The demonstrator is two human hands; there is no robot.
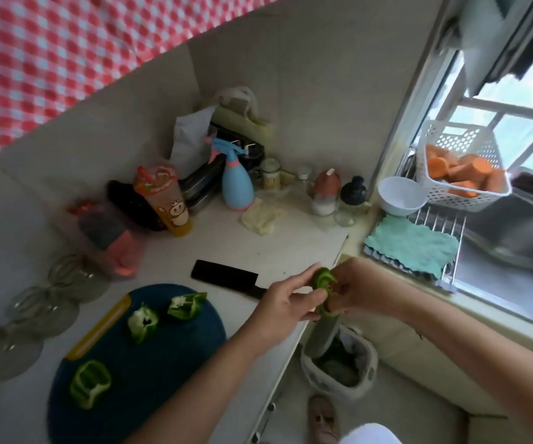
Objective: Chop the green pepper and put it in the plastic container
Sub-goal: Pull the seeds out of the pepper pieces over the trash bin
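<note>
My left hand [286,299] and my right hand [359,288] both hold one green pepper piece [323,278] in the air past the counter's right edge, above a waste bin [342,363] on the floor. Three more pepper pieces lie on the dark blue cutting board [150,379]: one at the front left [90,384], one in the middle [142,322], one further back [185,304]. A black-bladed knife [226,277] lies on the counter behind the board. A clear plastic container [111,238] with red content stands at the left.
Clear glass lids [34,312] lie along the counter's left side. Cup, spray bottle, jars and bags crowd the back corner. A white bowl [401,195], a teal cloth [414,246] and a white basket of orange pieces [464,165] sit by the sink at the right.
</note>
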